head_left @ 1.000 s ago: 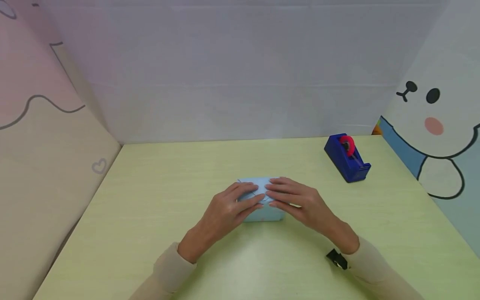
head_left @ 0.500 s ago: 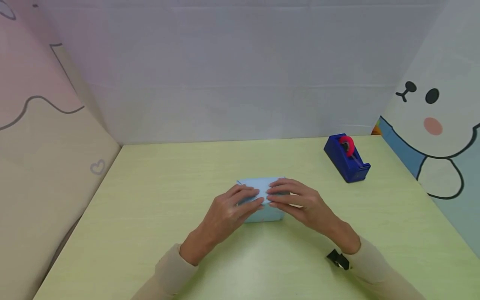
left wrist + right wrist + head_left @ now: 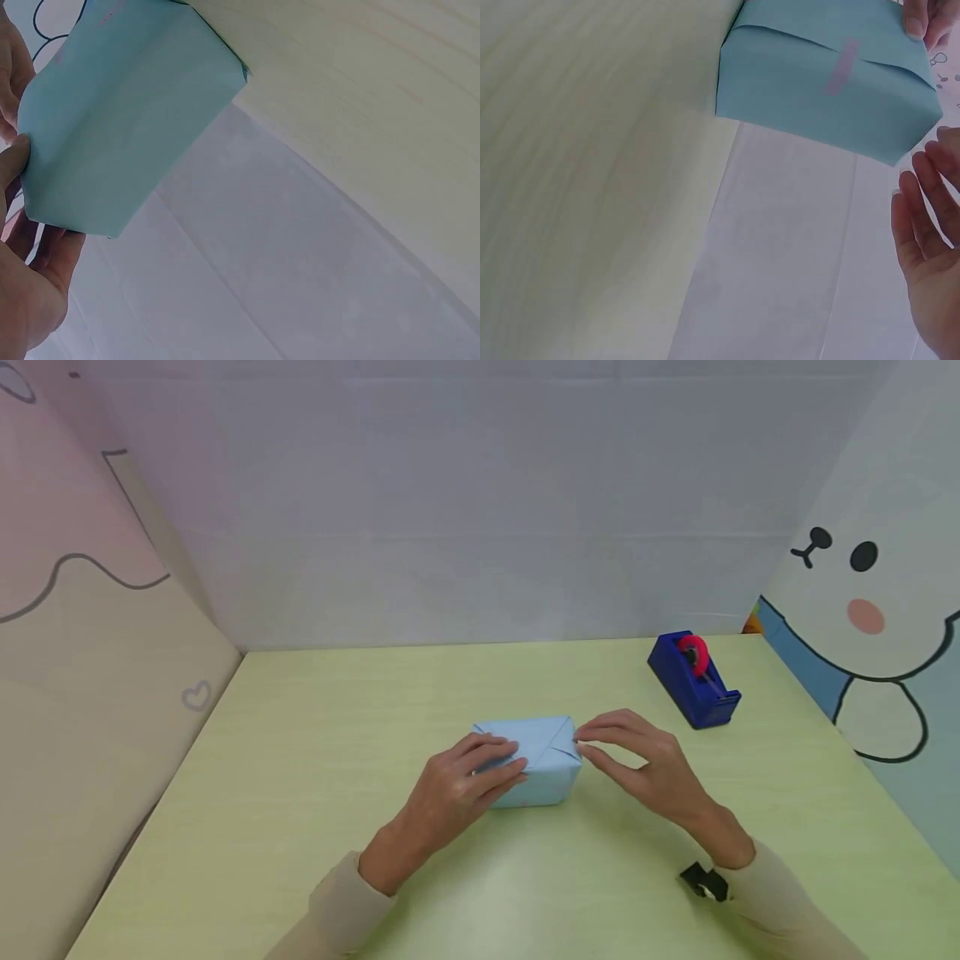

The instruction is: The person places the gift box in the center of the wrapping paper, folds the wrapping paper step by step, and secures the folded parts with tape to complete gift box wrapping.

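Note:
A small box wrapped in light blue paper [image 3: 551, 787] sits at the middle of the table. Diagonal folds cross its top at the right end. A pinkish strip of tape [image 3: 845, 67] crosses the folded flap on its end in the right wrist view. My left hand [image 3: 463, 781] rests on the left part of the top, fingers spread over the paper and thumb by the near upper edge. Close by the box's right upper edge are the fingertips of my right hand [image 3: 654, 766], its fingers extended. The right wrist view shows that hand [image 3: 934, 255] beside a corner of the box.
A blue tape dispenser [image 3: 693, 681] with a red roll stands at the back right of the pale wooden table [image 3: 337, 727]. Beside my right sleeve is a small black piece [image 3: 703, 882]. A grey-white backdrop [image 3: 465, 527] rises behind the table, with cartoon-printed panels at both sides.
My right hand has moved right from the top of the box to its right end, uncovering the folded paper there. My left hand stays nearly in place.

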### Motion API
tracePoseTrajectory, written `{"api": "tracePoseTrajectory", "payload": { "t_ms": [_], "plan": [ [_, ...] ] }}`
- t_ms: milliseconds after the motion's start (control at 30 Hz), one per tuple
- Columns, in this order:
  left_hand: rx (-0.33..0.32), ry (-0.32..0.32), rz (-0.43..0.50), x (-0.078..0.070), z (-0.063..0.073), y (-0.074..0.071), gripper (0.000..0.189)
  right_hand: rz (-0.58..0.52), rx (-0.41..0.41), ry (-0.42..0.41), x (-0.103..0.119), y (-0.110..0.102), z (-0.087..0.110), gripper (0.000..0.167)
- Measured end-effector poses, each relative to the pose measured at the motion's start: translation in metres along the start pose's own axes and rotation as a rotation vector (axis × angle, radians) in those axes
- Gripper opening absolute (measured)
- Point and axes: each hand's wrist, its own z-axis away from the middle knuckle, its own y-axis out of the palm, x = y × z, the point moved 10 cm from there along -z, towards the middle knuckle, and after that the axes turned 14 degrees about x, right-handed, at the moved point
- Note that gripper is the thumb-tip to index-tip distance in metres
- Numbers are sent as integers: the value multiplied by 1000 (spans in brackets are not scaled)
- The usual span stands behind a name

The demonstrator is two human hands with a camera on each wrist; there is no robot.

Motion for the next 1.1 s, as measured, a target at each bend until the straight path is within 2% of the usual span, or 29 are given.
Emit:
{"api": "tracePoseTrajectory", "payload": {
  "t_ms": [133,233,367,400,500,867,1100],
  "plan": [
    [-18,-1,5,0,1,-2,32,36,-21,54,-11,-8,9,34],
    [-33,2,12,0,1,-3,31,40,-23,98,-18,-12,13,18],
    [-40,-5,24,0,1,-4,29,67,-5,206,-30,-18,19,38],
    [-39,-8,26,0,1,-4,29,79,-2,232,-33,-20,20,38],
    [-35,-10,33,0,1,-4,29,113,-8,299,-42,-27,26,36],
    [-46,-12,48,1,0,-3,29,256,-89,448,-64,-56,46,28],
    [-45,-15,47,2,0,-3,29,285,-147,535,-77,-76,59,23]
  ]
}}
